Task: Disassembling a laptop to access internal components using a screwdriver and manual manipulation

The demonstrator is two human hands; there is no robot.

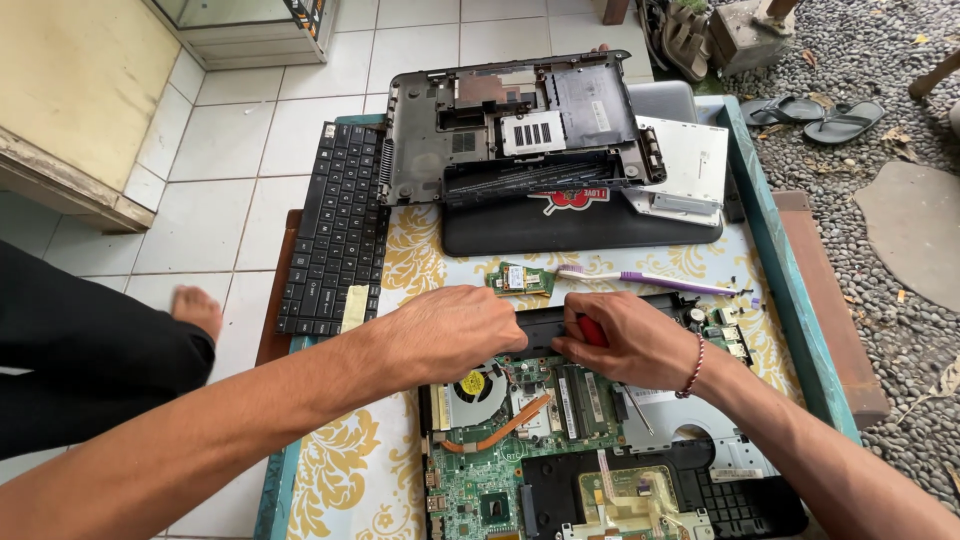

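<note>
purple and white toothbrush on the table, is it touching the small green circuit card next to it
Apart. The head view shows the purple and white toothbrush with its bristle end just right of the small green circuit card, patterned cloth visible between them.

Bare patterned cloth on the desk [350, 470] lies open at the lower left of the frame, below the black keyboard [335, 235] and left of the exposed motherboard [520, 440], and a narrow free strip runs across the middle between the dark laptop lid [580, 225] and the hands. That strip is partly blocked by a small green circuit card [520, 279] and a purple toothbrush [650, 281]. The upper centre is filled by the upturned laptop base [510, 125] and a white drive [685, 170], while the left hand [450, 330] and right hand [625, 340], gripping a red-handled tool [590, 330], cover the motherboard's top edge.
</note>
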